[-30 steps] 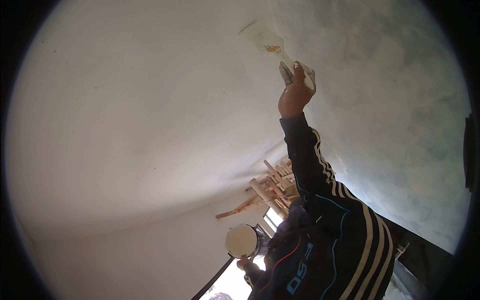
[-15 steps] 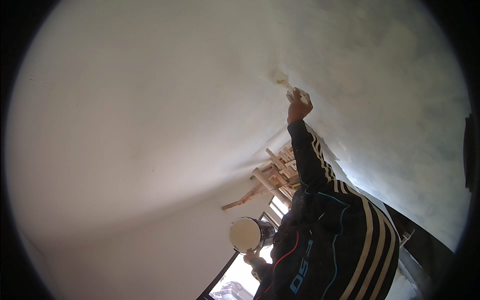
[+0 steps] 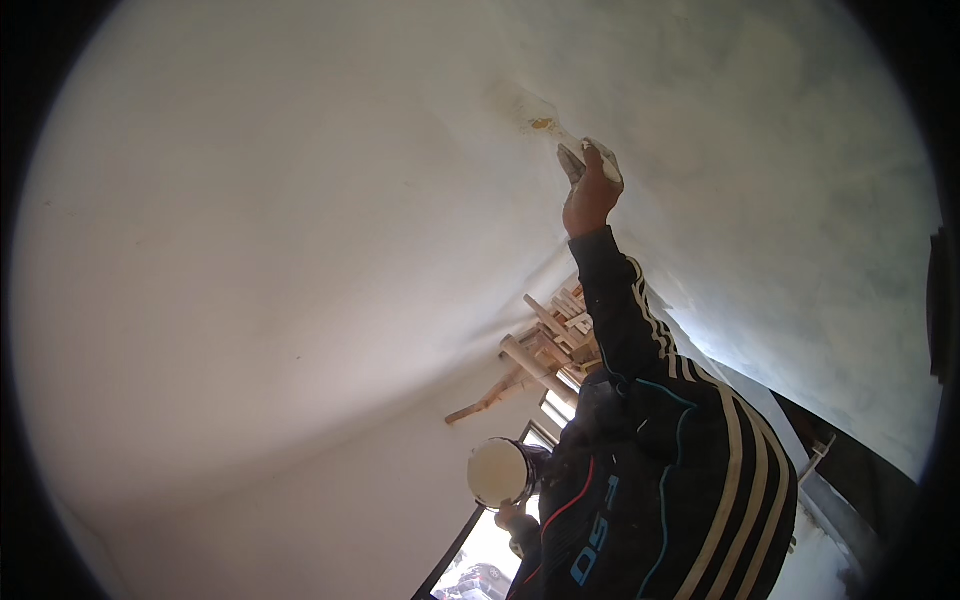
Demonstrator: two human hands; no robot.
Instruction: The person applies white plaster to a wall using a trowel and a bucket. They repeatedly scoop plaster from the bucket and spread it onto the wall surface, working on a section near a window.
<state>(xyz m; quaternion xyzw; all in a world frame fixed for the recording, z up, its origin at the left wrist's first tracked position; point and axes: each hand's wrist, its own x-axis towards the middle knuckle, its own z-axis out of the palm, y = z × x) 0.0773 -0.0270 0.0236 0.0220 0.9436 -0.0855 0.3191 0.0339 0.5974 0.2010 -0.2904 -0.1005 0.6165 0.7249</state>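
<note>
My right hand [image 3: 593, 190], dusted with white, reaches up on an outstretched arm in a black striped sleeve. Its fingers are closed round a putty knife [image 3: 572, 140] whose pale blade is hard to tell from the white plastered surface [image 3: 330, 200]. At the blade end, a small brownish patch [image 3: 541, 124] shows against that surface. Lower down, my left hand [image 3: 508, 516] grips a dark bucket [image 3: 538, 462] at its rim and underside, tilted so its mouth faces out. Cream-coloured paste [image 3: 497, 473] fills the round opening.
Wooden poles and slats [image 3: 545, 350] are stacked beyond my raised arm. A bright window [image 3: 475, 570] lies below the bucket, with a vehicle outside. A bluish-grey mottled surface [image 3: 800, 200] spreads to the right, with a dark object [image 3: 938, 305] at the edge.
My right hand and the putty knife have moved up and slightly left along the white surface. The bucket in my left hand has shifted slightly right.
</note>
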